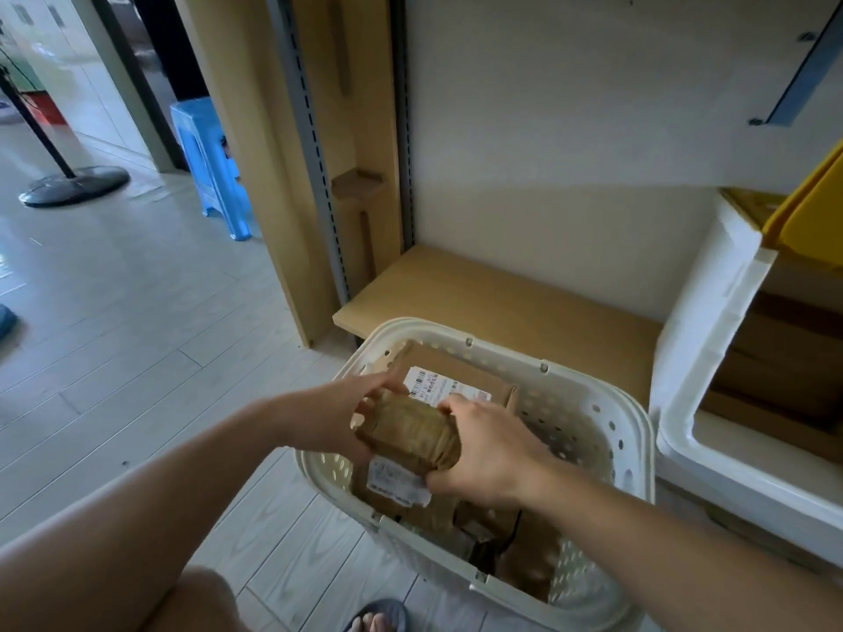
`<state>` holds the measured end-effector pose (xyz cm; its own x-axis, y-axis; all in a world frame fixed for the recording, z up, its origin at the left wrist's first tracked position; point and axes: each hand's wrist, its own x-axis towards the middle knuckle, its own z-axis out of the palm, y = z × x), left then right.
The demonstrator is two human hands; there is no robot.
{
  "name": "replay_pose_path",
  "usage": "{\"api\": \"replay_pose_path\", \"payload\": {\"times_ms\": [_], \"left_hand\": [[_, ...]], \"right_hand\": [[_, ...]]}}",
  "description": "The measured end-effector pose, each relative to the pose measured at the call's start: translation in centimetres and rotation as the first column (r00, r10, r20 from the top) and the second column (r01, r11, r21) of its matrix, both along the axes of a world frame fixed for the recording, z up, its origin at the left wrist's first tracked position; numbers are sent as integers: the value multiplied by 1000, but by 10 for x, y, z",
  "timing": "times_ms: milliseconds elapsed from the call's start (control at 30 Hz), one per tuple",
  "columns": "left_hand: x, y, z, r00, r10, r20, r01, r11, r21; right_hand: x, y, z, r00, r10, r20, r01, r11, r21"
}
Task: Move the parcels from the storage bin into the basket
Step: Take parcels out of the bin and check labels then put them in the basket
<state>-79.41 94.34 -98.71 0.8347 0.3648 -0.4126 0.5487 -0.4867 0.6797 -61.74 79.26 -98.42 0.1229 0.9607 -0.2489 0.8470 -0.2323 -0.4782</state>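
A cream perforated basket (606, 417) stands on the floor in front of me. Both hands hold a small brown paper parcel (408, 431) over its near left part. My left hand (328, 415) grips the parcel's left end, my right hand (483, 453) its right end. Inside the basket lie a flat cardboard box with a white label (456, 371) and several brown parcels (479, 526) lower down. The white foam storage bin (711, 312) stands to the right, with more brown cardboard parcels (784, 358) showing inside it.
A low wooden shelf board (502, 307) runs behind the basket under a white wall. A yellow lid (812, 207) leans over the bin. A blue plastic stool (214, 166) and a black stand base (73, 184) are on the floor at left. My sandalled foot (378, 618) is below.
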Motion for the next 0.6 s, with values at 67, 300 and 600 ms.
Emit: {"api": "replay_pose_path", "payload": {"times_ms": [67, 300, 600], "left_hand": [[0, 4, -9, 997, -42, -68, 47, 996, 78], [1, 8, -46, 964, -167, -205, 233, 904, 358], [8, 7, -67, 959, -250, -133, 283, 854, 437]], "right_hand": [[-12, 5, -13, 995, 41, 95, -37, 998, -45], [-37, 16, -44, 924, 184, 335, -168, 983, -76], [-44, 23, -67, 932, 191, 310, -127, 968, -215]]}}
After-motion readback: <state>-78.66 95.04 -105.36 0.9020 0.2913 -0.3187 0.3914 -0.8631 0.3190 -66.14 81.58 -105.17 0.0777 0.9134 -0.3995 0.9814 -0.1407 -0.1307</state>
